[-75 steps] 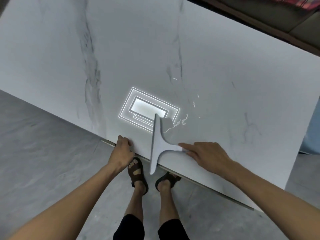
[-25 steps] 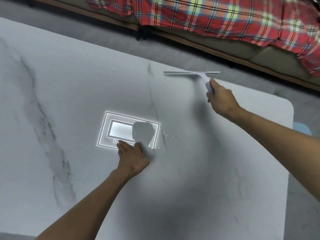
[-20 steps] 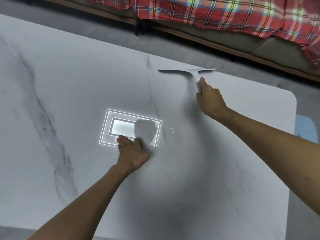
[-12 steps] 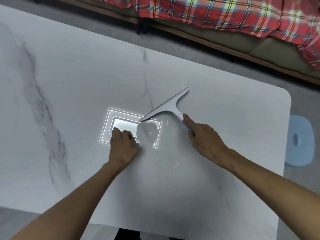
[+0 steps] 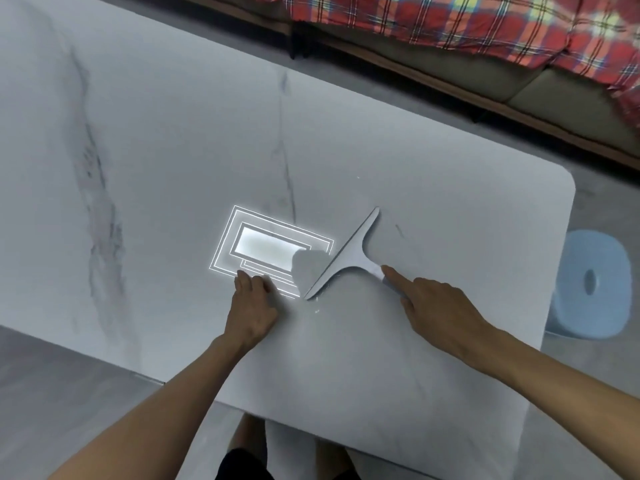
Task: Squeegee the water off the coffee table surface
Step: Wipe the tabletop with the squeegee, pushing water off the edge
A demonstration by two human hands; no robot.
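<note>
A white marble coffee table (image 5: 173, 161) with grey veins fills the view. A pale T-shaped squeegee (image 5: 346, 256) lies with its blade diagonal on the surface near the table's middle. My right hand (image 5: 436, 306) grips its handle, index finger stretched along it. Flat on the table just left of the blade's lower end rests my left hand (image 5: 251, 306), fingers straight. A few small water drops (image 5: 317, 310) sit below the blade's lower tip. A bright rectangular lamp reflection (image 5: 270, 251) shines beside the blade.
A sofa with a red plaid blanket (image 5: 485, 26) runs along the far side. A light blue round stool (image 5: 588, 285) stands off the table's right edge. Grey floor (image 5: 52, 393) lies at the near left, and my legs show under the near edge.
My right hand has pulled the squeegee from the far edge toward me and slightly right, blade now diagonal. My left hand stays pressed on the table by the reflection.
</note>
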